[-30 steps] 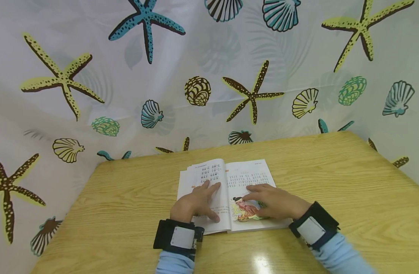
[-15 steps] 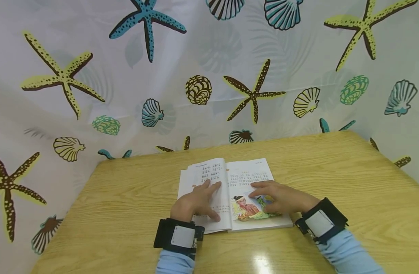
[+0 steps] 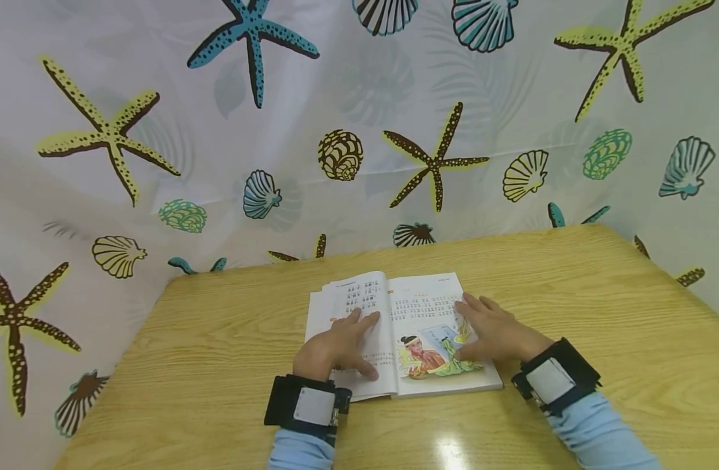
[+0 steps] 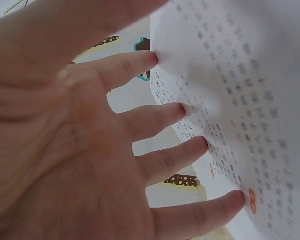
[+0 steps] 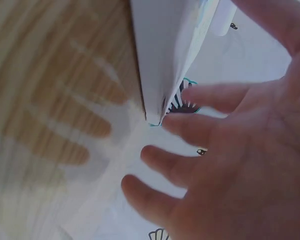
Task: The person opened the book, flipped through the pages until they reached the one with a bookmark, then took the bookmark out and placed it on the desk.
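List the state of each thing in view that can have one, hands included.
Book: open, lying on the table.
Left hand: fingers spread, touching the book's left side.
Right hand: fingers spread, at the book's right edge, gripping nothing.
Wrist bands: worn on both wrists.

In the head view, toward seven o'clock, the wrist of the bare left hand (image 3: 338,346) wears a black band (image 3: 281,399) bearing a flat, pale silver, roughly rectangular plate (image 3: 314,406). A small black fitting (image 3: 342,397) with metallic bits sits at the plate's three o'clock side. A creased light blue sleeve (image 3: 301,450) meets the band at six. Toward four o'clock, the bare right hand (image 3: 500,333) has a matching black wristband (image 3: 578,363), silver plate (image 3: 550,380) and wrinkled light blue cuff (image 3: 600,431).
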The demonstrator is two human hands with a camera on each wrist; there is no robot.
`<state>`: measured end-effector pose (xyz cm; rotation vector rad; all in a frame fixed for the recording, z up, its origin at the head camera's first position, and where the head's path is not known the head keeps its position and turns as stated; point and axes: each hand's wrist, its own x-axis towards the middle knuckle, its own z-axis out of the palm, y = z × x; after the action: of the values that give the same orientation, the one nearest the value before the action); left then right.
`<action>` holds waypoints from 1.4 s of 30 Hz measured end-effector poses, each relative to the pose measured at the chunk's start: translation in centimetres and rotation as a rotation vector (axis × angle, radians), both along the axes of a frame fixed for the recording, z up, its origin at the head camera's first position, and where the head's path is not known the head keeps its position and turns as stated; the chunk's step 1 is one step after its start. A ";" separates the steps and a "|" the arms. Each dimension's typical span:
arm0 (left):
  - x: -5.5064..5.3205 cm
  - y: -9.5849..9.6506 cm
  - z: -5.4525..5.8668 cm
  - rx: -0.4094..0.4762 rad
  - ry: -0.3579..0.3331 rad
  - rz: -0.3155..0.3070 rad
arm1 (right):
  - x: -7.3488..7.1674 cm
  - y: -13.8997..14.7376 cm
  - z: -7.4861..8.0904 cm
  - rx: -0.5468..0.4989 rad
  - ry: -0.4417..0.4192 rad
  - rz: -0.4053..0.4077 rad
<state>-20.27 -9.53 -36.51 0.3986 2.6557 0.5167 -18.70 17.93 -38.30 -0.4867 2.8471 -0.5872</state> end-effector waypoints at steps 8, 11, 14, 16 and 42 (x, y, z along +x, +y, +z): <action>0.0 0.0 0.1 -0.001 0.004 -0.004 | -0.2 0.4 0.2 0.018 -0.080 -0.102; 0.1 0.0 0.1 0.002 0.000 -0.001 | -0.2 0.3 0.3 0.013 -0.093 -0.099; 0.1 0.0 0.2 0.003 -0.002 -0.001 | -0.1 0.2 0.3 0.028 -0.076 -0.092; 0.1 0.0 0.2 0.003 0.000 -0.003 | 0.1 0.0 0.4 0.043 -0.055 -0.088; -0.2 -0.1 0.2 -0.004 -0.013 0.006 | 0.4 -1.2 2.2 -0.152 0.105 0.132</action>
<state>-20.47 -9.59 -36.32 0.3856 2.6460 0.5137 -18.34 16.74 -36.14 -0.7465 2.8518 -0.7778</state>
